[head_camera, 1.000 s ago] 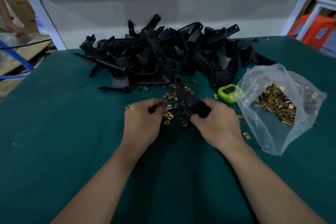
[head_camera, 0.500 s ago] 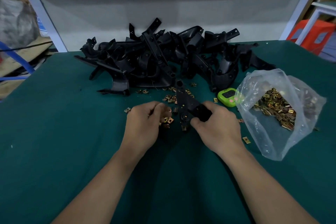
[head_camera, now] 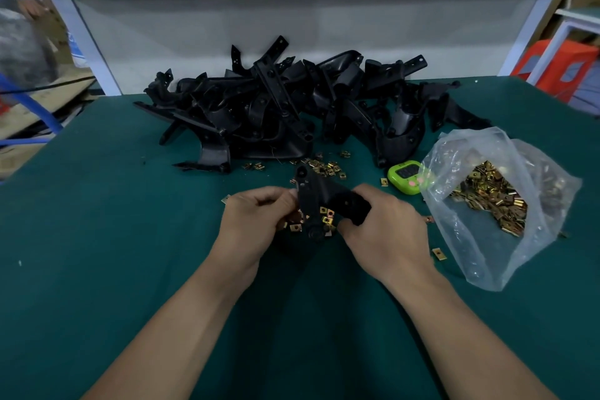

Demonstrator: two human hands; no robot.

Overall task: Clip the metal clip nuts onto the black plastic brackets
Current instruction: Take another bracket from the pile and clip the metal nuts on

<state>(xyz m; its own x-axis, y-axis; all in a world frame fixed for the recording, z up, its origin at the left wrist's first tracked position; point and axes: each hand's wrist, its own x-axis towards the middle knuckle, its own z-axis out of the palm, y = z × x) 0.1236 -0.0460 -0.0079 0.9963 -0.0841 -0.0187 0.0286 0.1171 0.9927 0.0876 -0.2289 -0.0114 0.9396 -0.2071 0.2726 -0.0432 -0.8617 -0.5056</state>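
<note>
Both hands hold one black bracket (head_camera: 313,195) above the green table (head_camera: 130,237). The right hand (head_camera: 386,230) has its fingers curled tight around the right end of the bracket. The left hand (head_camera: 253,227) has its fingers curled together against the left edge of the bracket; I cannot tell if they also pinch a nut. Small clip nuts (head_camera: 326,216) show just under the bracket, between the hands, and more lie just behind it. Further behind the bracket is the pile of brackets (head_camera: 276,114). To the right of the bracket stands a green timer (head_camera: 404,175), and beyond it a plastic bag (head_camera: 470,146) with many nuts inside.
</note>
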